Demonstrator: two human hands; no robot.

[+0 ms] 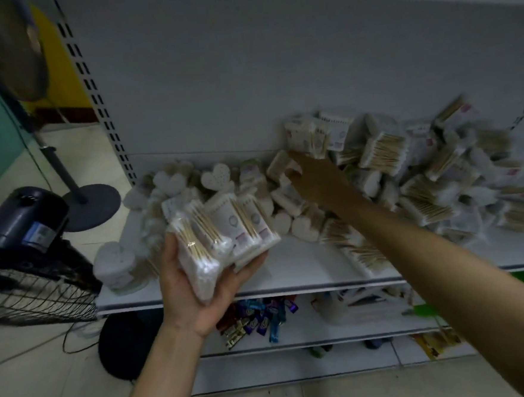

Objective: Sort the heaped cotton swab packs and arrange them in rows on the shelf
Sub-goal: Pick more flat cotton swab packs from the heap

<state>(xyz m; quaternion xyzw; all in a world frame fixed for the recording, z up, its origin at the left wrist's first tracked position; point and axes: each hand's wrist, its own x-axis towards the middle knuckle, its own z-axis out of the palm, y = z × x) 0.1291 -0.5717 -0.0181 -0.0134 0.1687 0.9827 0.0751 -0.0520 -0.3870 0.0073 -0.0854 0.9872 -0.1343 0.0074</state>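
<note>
cotton swab packs heaped on right half of the shelf. head view: left hand grips a few above shelf front edge; right hand in the heap, grip unclear. light, slick film, squashy; prob best pinched across flat sides.

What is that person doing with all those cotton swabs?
A person is sorting cotton swab packs on a white shelf. The left hand holds a small stack of flat packs in front of the shelf. The right hand reaches into the big heap on the right and touches one pack near the back; whether it grips it yet is hard to see. Heart-shaped packs sit bunched on the left. No neat rows are made yet.
</note>
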